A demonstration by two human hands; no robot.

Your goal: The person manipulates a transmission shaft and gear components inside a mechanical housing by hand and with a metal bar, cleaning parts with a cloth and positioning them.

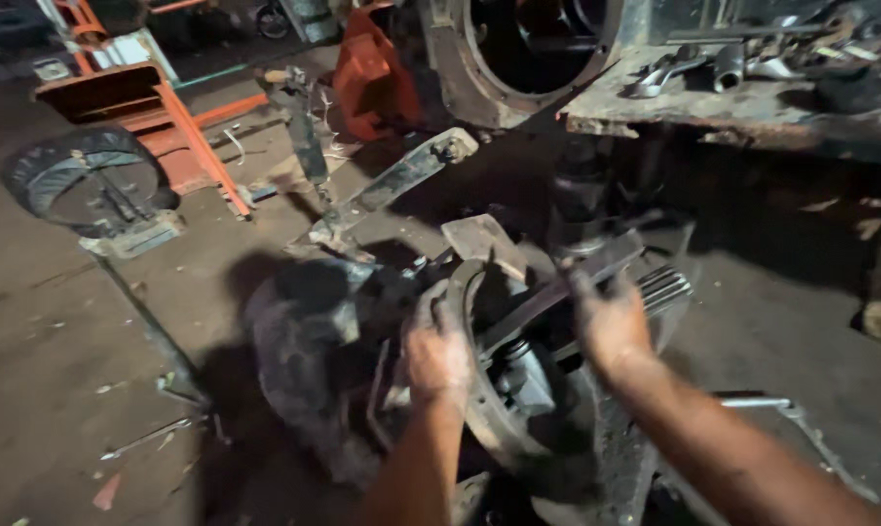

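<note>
Head view, looking down: my left hand (437, 353) is on the round rim of the greasy metal housing (504, 409), fingers curled over its edge and gripping it. My right hand (608, 321) is up at the flat steel bar (567, 284) that lies across the housing's opening; my fingers are bent against the bar, though I cannot tell whether they close around it. The housing sits low in front of me on the dirt floor (51, 390), tilted, with a ribbed gear (666, 288) showing just beyond my right hand. A dark curved cover (304, 331) rests just to the left of the housing. Farther off, an old tyre (85, 180) lies at the left beside an orange metal frame (172, 122). Wrenches (669, 70) are scattered on the grimy bench (752, 117) at top right, well apart from my hands.
</note>
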